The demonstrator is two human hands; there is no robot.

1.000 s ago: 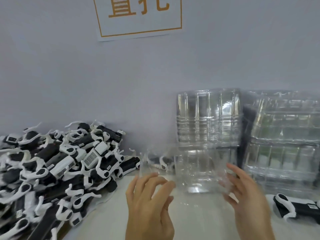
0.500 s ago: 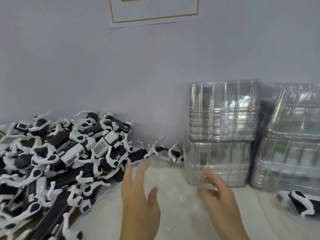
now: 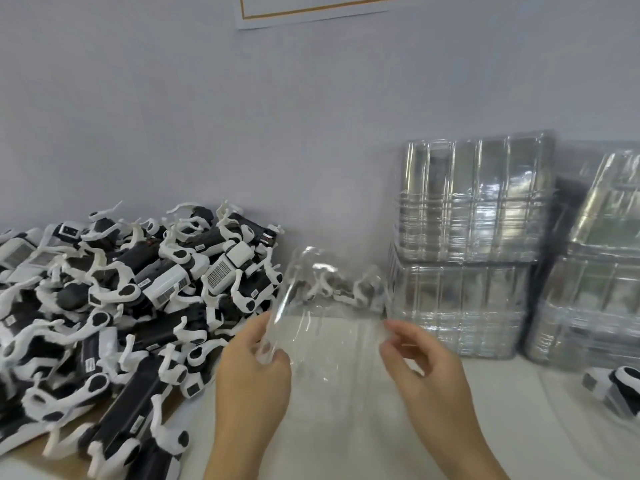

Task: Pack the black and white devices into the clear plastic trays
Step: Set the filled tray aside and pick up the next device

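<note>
A person's two hands hold a single clear plastic tray above a white tabletop, the tray tilted up and blurred, so its compartments cannot be made out. The left hand pinches the tray's left edge between thumb and curled fingers; the right hand grips its right edge, fingers bent round the rim.

Left of the held tray, a heap of black and white devices covers that side of the table, piled loosely with white clips sticking out at all angles; several show barcode labels. Through and behind the tray a few more devices lie against the foot of the wall. Right of the tray, two stacks of clear trays stand against the wall, the nearer stack just beside the right hand, the farther stack at the picture's edge, with a dark gap between them. Below that farther stack, one lone device lies on the tabletop.

The pale lilac-grey wall rises behind everything. High above the tray, the lower edge of a white notice with an orange border is fixed to it.
</note>
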